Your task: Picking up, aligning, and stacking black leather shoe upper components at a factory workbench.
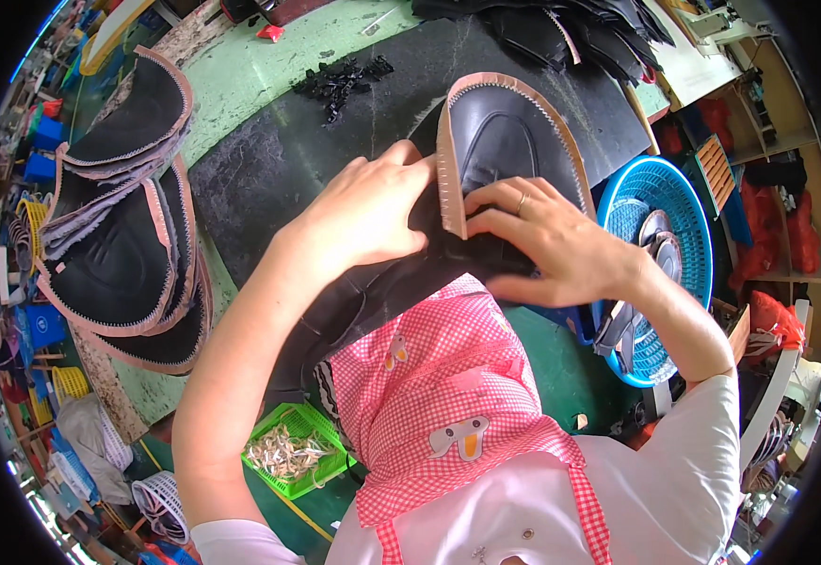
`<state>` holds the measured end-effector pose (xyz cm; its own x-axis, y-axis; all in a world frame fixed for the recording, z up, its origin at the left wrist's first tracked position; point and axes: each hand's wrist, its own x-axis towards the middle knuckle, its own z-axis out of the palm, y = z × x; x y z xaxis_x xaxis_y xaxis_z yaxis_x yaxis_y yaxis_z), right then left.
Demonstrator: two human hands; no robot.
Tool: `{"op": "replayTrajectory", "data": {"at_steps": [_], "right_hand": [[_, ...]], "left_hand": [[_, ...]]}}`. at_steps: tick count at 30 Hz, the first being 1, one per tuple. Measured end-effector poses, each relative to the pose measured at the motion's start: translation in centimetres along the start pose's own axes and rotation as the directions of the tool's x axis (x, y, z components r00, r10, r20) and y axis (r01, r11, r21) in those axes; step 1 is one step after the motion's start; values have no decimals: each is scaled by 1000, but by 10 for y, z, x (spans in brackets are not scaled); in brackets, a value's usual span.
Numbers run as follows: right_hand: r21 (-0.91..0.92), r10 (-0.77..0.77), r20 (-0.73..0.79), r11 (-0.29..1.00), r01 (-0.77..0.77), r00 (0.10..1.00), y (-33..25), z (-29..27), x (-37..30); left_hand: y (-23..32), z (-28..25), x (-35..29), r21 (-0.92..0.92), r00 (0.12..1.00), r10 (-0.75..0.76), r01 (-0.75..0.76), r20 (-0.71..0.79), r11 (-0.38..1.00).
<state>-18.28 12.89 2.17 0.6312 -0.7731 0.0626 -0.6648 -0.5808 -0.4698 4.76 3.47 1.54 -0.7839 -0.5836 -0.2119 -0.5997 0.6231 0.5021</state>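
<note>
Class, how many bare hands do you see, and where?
2: left hand at the left side of the tan-edged black piece, right hand on its lower part. No others show.

Black piece [503, 137], tan edging [450, 184]; red-white gingham apron [448, 391].

Left hand [373, 209] and right hand [561, 243] angle inward, fingers [497, 196] bent, both elbows [205, 461] crooked outward.

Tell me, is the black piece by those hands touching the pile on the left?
Apart: the head view shows dark mat between the tan-edged black piece and the pile.
</note>
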Motion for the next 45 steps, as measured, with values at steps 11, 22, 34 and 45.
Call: {"op": "replayTrajectory", "data": {"at_steps": [11, 22, 34, 45], "right_hand": [[-421, -54, -151, 907, -15, 987, 4, 37, 42], [-302, -186, -160, 944, 131, 969, 2, 37, 37], [547, 294, 703, 359, -756, 648, -15, 63, -70], [931, 648, 350, -157, -330, 677, -7, 101, -75]], "left_hand": [[-3, 14, 41, -118, 749, -289, 274, -596, 954], [-18, 60, 62, 192, 696, 106, 46, -710, 980], [-19, 66, 61, 80, 631, 84, -34, -771, 996], [-22, 64, 66, 20, 647, 67, -80, -759, 997]]}}
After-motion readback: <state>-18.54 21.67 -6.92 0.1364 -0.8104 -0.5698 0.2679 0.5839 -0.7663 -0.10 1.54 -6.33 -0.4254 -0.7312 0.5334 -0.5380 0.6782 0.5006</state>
